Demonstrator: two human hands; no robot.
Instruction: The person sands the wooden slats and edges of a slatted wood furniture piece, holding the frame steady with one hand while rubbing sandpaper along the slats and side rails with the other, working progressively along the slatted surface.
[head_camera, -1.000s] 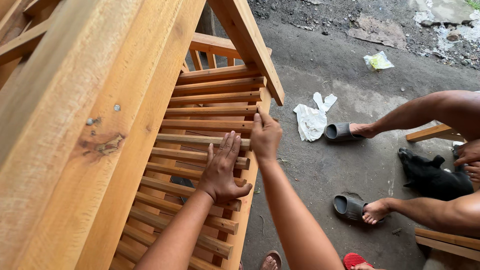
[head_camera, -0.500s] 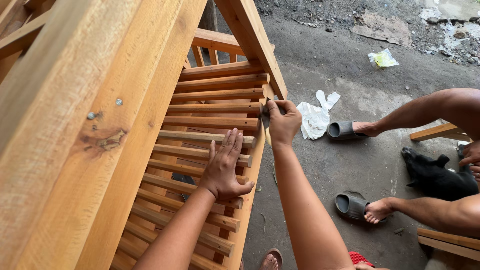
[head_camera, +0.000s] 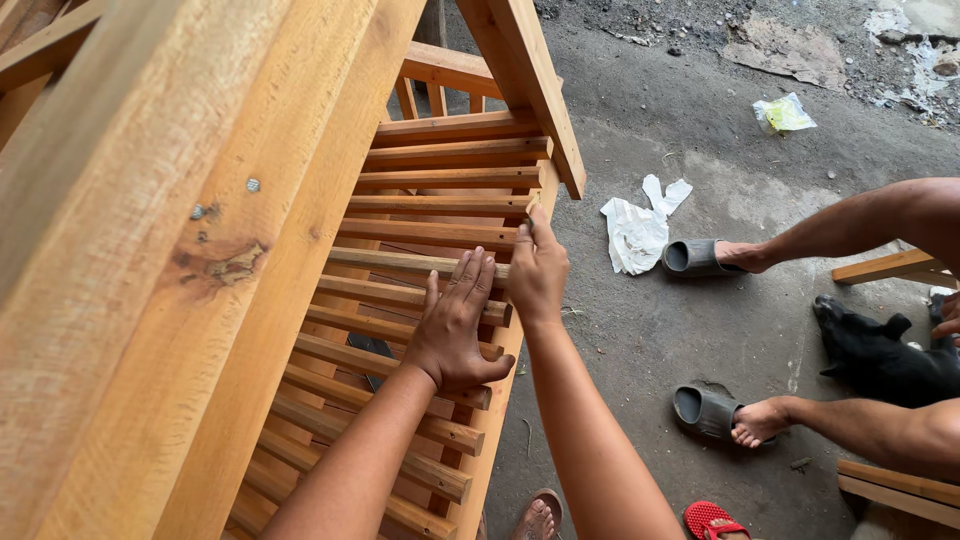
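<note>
Slatted wooden frame (head_camera: 300, 250), filling the left half of the frame, with its row of slats (head_camera: 440, 205) running down the centre. The left hand (head_camera: 455, 325) lies flat on the slats at centre, fingers (head_camera: 470, 275) spread and gripping nothing. The right hand (head_camera: 537, 270), just beside it to the right, rests at the ends of the slats against the side rail (head_camera: 500, 370); its fingers are bent, and whether they pinch anything small cannot be told from this angle. At right, on the concrete floor (head_camera: 640, 350), another person's feet wear grey sandals (head_camera: 695, 258), near a crumpled white cloth (head_camera: 637, 228). A black animal (head_camera: 880, 355) lies at the right edge.
</note>
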